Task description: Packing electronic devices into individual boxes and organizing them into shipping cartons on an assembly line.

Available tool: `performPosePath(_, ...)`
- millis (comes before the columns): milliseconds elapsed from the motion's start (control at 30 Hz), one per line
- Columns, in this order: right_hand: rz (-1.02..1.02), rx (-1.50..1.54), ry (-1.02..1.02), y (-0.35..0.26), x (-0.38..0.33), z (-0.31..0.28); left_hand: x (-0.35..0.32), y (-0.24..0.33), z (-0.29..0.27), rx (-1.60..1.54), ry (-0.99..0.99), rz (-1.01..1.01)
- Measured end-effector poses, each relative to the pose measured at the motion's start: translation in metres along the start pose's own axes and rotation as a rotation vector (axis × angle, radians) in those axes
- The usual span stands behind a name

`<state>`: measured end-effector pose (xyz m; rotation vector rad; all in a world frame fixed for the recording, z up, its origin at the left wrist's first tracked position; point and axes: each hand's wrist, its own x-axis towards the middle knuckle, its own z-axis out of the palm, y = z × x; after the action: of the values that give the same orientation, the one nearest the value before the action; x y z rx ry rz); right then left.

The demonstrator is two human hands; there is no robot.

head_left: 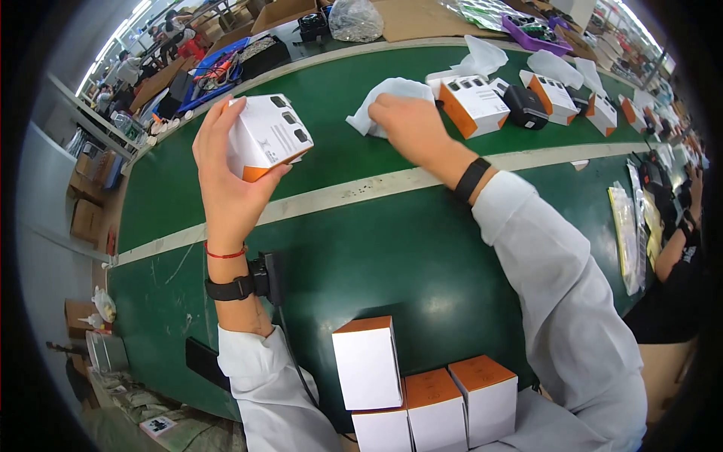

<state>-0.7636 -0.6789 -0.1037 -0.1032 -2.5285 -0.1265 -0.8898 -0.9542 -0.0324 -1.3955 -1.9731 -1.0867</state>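
Observation:
My left hand [226, 181] grips a small white and orange box [267, 135], thumb on one side and fingers on the other. Pictures of dark devices are printed on the box, which is tilted above the green belt. My right hand [413, 132] is closed on a thin white bag [364, 114] lying on the belt; its fingertips are partly hidden. Just right of that bag stands another white and orange box [482, 109], with a black rounded device [525, 107] beside it.
More boxes [554, 98] and white bags [556, 68] line the belt to the right. Near my body stand several white boxes with orange tops [367, 369]. A blue tray [205, 92] and a purple tray [536, 36] sit beyond the belt. A co-worker's arm [669, 252] is at right.

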Motion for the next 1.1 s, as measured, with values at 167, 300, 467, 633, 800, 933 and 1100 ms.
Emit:
performPosePath(167, 0.529, 0.888, 0.292, 0.020, 0.034, -0.015, -0.005, -0.015, -0.003, -0.050, -0.020, -0.032)
performPosePath(300, 0.453, 0.715, 0.496, 0.020, 0.053, -0.046, -0.001, -0.014, -0.006, -0.151, -0.060, -0.039)
performPosePath(467, 0.106, 0.445, 0.634, 0.014, 0.064, -0.063, 0.002, -0.017, -0.004, -0.644, -0.006, -0.161)
performPosePath(633, 0.018, 0.700, 0.138, -0.037, 0.038, -0.017, -0.010, -0.037, -0.007, -0.668, 0.011, -0.103)
performPosePath(800, 0.476, 1.039, -0.327, -0.046, 0.033, -0.004, -0.009, -0.029, -0.006, -0.734, 0.021, -0.146)
performPosePath(933, 0.648, 1.581, -0.391, -0.063, 0.035, -0.009, -0.016, -0.037, -0.003, -0.687, 0.045, -0.147)
performPosePath(1100, 0.588, 1.852, -0.349, -0.058, 0.034, -0.001, -0.028, -0.046, 0.024, -1.032, 0.180, -0.223)
